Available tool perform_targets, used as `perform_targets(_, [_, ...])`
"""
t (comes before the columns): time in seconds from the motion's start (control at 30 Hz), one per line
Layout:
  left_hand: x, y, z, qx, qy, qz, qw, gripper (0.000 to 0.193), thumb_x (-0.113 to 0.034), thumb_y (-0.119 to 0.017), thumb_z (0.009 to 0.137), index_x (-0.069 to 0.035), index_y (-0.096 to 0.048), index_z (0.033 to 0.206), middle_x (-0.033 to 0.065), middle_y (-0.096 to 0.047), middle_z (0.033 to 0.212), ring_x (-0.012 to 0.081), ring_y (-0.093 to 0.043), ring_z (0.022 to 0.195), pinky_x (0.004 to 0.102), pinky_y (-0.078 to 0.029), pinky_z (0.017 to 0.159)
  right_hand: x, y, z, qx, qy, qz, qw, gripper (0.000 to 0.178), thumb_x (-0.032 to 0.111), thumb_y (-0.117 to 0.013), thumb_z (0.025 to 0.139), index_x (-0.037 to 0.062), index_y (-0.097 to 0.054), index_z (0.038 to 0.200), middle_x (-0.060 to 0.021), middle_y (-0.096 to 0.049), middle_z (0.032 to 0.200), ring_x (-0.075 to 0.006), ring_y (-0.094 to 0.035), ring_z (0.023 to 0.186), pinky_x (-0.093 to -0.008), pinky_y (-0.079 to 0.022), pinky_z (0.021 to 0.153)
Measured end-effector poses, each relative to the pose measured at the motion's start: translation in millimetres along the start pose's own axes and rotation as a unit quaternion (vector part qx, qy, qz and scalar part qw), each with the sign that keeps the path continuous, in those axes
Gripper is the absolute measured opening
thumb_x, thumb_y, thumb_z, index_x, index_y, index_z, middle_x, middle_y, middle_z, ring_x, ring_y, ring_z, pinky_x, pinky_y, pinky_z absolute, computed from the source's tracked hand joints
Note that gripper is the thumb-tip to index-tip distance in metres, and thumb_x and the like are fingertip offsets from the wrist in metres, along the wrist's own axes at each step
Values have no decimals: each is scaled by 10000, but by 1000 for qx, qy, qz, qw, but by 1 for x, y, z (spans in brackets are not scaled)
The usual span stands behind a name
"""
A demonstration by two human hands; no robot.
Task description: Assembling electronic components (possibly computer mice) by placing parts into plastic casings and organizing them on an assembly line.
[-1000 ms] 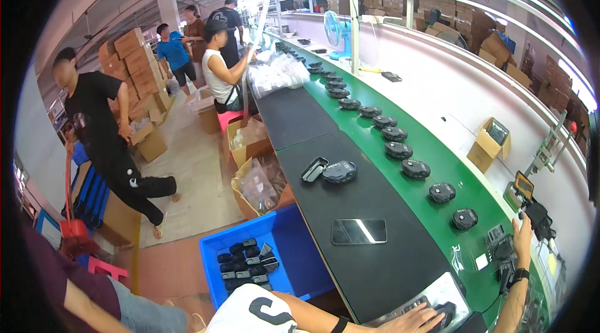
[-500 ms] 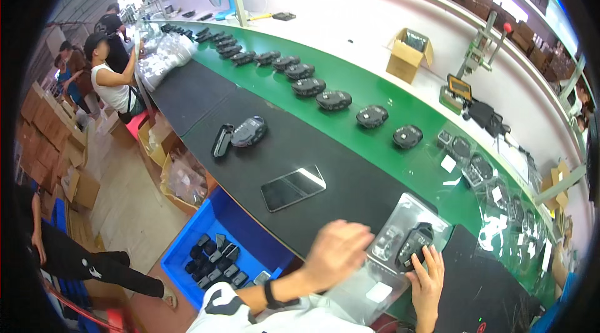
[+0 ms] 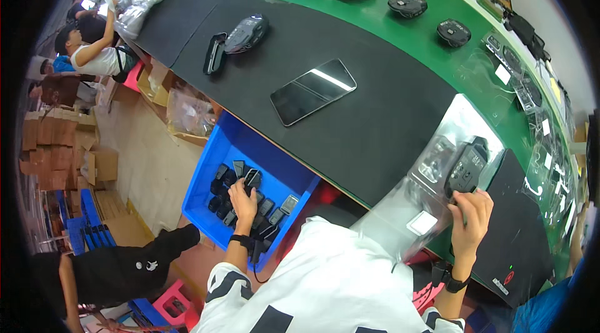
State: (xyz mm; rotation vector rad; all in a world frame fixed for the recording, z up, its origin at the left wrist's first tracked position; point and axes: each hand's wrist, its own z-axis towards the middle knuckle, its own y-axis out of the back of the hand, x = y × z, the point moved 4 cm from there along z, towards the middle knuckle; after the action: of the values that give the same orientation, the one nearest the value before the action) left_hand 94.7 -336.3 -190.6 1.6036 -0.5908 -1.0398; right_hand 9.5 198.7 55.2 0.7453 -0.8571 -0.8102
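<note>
My left hand [image 3: 242,205] is inside the blue bin [image 3: 275,161] below the desk [image 3: 375,139]'s near edge, fingers partly curled at a small black unit [image 3: 252,176]; I cannot tell whether they have closed on it. My right hand [image 3: 472,220], half curled, has its fingertips against the near end of an oval black device [image 3: 467,167], which lies in a clear plastic tray [image 3: 461,116] reaching toward the desk's far edge.

Dark phone [image 3: 314,93], brown cartons [image 3: 55,145]
</note>
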Motion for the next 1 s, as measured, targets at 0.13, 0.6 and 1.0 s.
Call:
perform_targets(0.13, [1,-15,16,22,-40,30,999,586,-172,-815,777,-25,-552,1280,161,-572,1174,360,-508,1142,449,-427,991,-8,2,-5,-70,-88,123,986,305,-109,-708,761,-2,-694,1046,-107,-667,935,-271,-630,915,-475,-489,967])
perform_targets(0.6, [24,-54,5,-9,-60,-217,974,490,-81,-651,930,34,-495,1380,208,-589,1205,344,-590,1095,416,-501,936,-20,25,-13,-154,-168,274,934,295,-59,-749,798,3,-725,1085,-118,-727,964,-204,-676,859,-307,-540,771])
perform_targets(1.0, [-339,121,-63,532,72,-791,294,668,-567,-542,952,-192,-398,1485,258,-518,1354,412,-622,993,464,-550,722,12,44,-6,-154,-130,229,952,346,-42,-789,764,0,-734,1103,-105,-741,946,-215,-686,820,-310,-542,719])
